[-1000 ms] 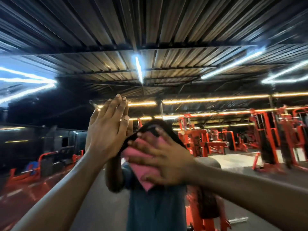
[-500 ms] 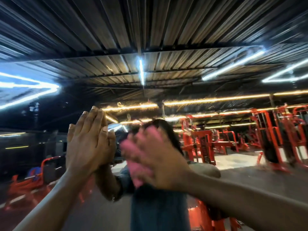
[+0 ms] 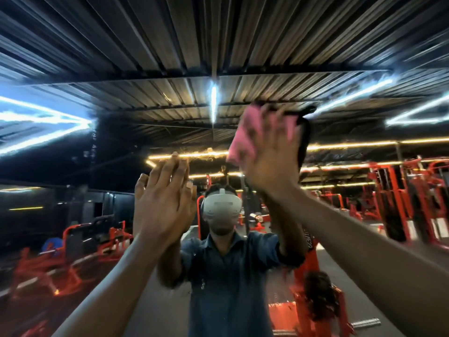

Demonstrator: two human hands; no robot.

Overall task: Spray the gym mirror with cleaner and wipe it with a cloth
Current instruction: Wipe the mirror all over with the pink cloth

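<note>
The gym mirror (image 3: pixel 97 215) fills the view in front of me and reflects the room and my own figure. My left hand (image 3: pixel 160 205) is flat against the glass, fingers up and apart, holding nothing. My right hand (image 3: pixel 272 156) is raised higher and to the right, pressing a pink cloth (image 3: pixel 243 137) against the glass; the cloth shows at the hand's left edge and top. The hand and cloth are motion-blurred. No spray bottle is in view.
The reflection shows orange gym machines (image 3: pixel 398 195) at right and at lower left (image 3: pixel 73 259), a corrugated metal ceiling (image 3: pixel 218 45) with white and yellow strip lights, and a grey floor.
My right hand has swept the pink cloth up and to the right across the glass, uncovering my reflection. My left hand shifted left, then back right, still flat on the mirror.
</note>
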